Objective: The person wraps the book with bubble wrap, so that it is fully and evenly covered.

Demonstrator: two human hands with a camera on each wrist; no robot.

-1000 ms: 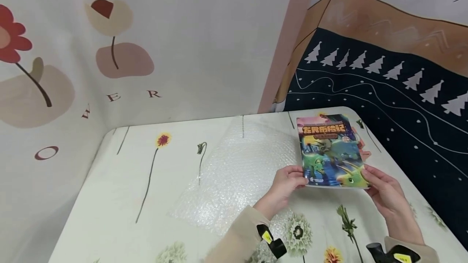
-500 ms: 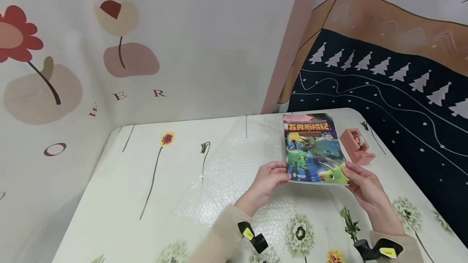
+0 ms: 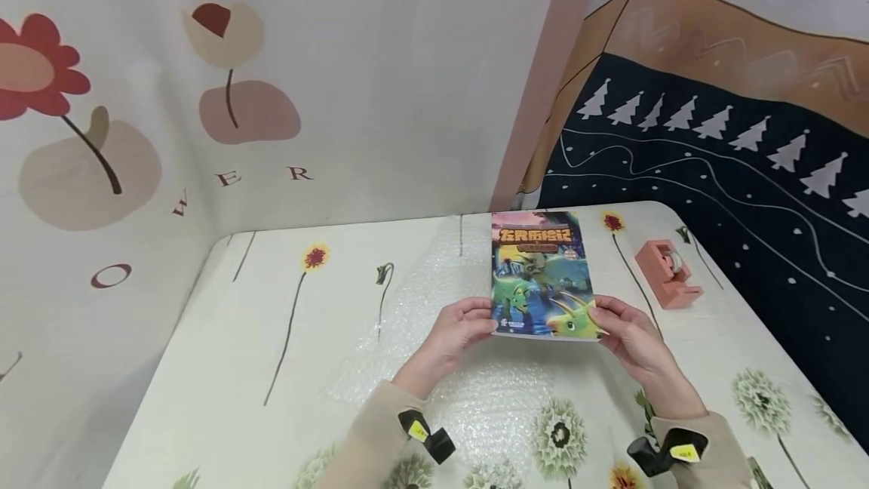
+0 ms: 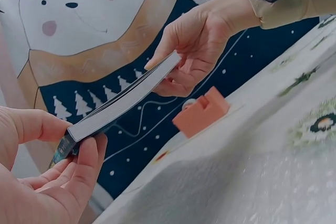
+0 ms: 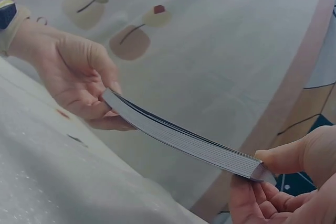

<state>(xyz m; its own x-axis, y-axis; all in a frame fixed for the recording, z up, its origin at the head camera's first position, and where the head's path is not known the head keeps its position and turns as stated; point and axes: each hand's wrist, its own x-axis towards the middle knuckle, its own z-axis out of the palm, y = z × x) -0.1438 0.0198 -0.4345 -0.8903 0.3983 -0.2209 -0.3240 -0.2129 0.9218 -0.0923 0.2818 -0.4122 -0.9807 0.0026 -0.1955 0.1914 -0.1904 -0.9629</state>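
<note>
A colourful paperback book [image 3: 539, 274] with green dinosaurs on its cover is held by both hands above the table. My left hand [image 3: 451, 334] pinches its lower left corner, thumb on top and fingers beneath. At the lower right corner my right hand [image 3: 634, 342] grips it the same way. Both wrist views show the white page edges of the book [image 4: 123, 95] [image 5: 184, 137] from the side, slightly bowed and raised off the surface. Under and left of the book, a sheet of bubble wrap [image 3: 414, 330] lies flat on the table.
A pink tape dispenser [image 3: 668, 274] stands on the table's right side, also visible as the orange-pink dispenser [image 4: 202, 113] in the left wrist view. The flower-print tablecloth [image 3: 224, 353] meets a pale curtain [image 3: 394, 96] behind and a dark tree-patterned cloth [image 3: 747, 195] at right.
Both hands have carried the book leftward, from in front of the tape dispenser to over the bubble wrap. The dispenser, partly hidden before, is now fully visible.
</note>
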